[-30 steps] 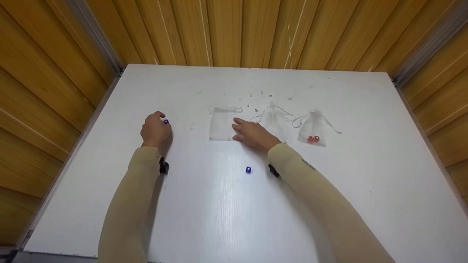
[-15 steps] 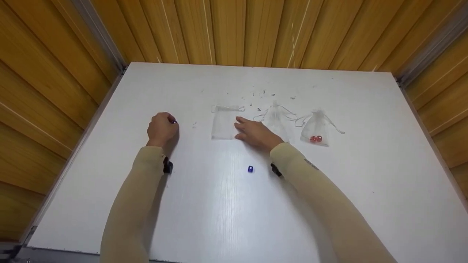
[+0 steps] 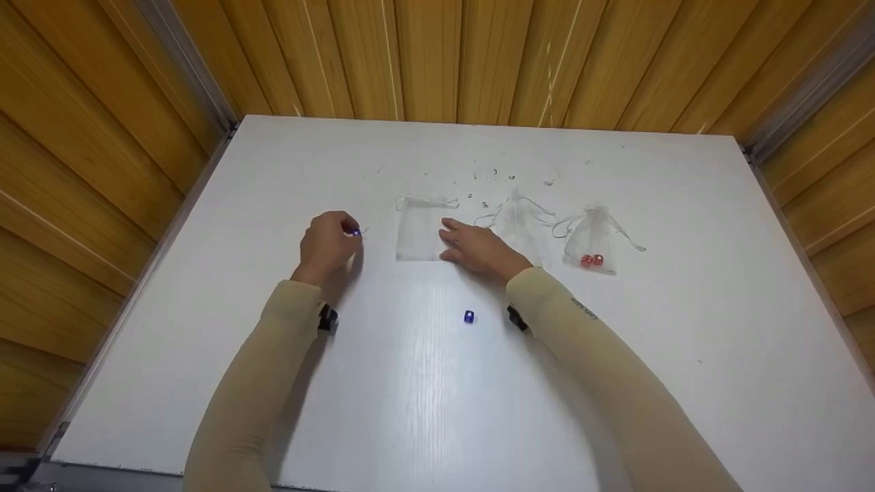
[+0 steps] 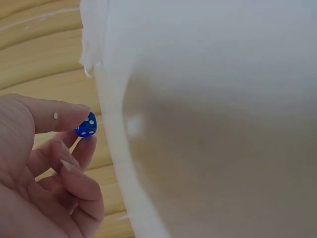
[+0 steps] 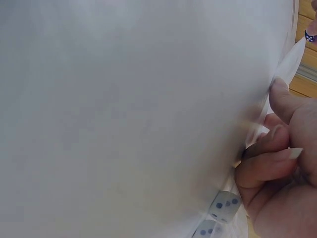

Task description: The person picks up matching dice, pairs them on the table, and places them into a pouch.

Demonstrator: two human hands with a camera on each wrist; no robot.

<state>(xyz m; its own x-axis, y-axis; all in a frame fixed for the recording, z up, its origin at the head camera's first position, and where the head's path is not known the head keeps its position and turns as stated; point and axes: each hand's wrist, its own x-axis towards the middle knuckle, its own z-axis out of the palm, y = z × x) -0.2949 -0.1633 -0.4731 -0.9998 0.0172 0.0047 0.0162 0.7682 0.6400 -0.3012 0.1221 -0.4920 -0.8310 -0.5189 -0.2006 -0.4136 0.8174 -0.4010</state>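
Note:
My left hand (image 3: 327, 247) pinches a blue die (image 4: 88, 127) with white pips between thumb and fingertips, left of a flat sheer drawstring bag (image 3: 418, 236). The fingers of my right hand (image 3: 480, 250) are spread and rest at that bag's right edge; its thumb (image 5: 282, 99) touches the fabric in the right wrist view. A second blue die (image 3: 469, 316) lies on the table in front of the bag. Partly behind the right hand is another sheer bag (image 3: 514, 222), gathered at the neck. Clear dice (image 5: 226, 206) with dark pips show beside the right fingers.
A third drawstring bag (image 3: 580, 236), also gathered, lies at the right with two red dice (image 3: 593, 260) inside. Small dark specks (image 3: 495, 172) mark the white table (image 3: 383, 383) behind the bags. Wood-look panels (image 3: 424, 61) stand at the back and sides.
My left hand has closed its fingertips on the blue die and carried it right, toward the flat bag. The right hand stays at that bag's edge.

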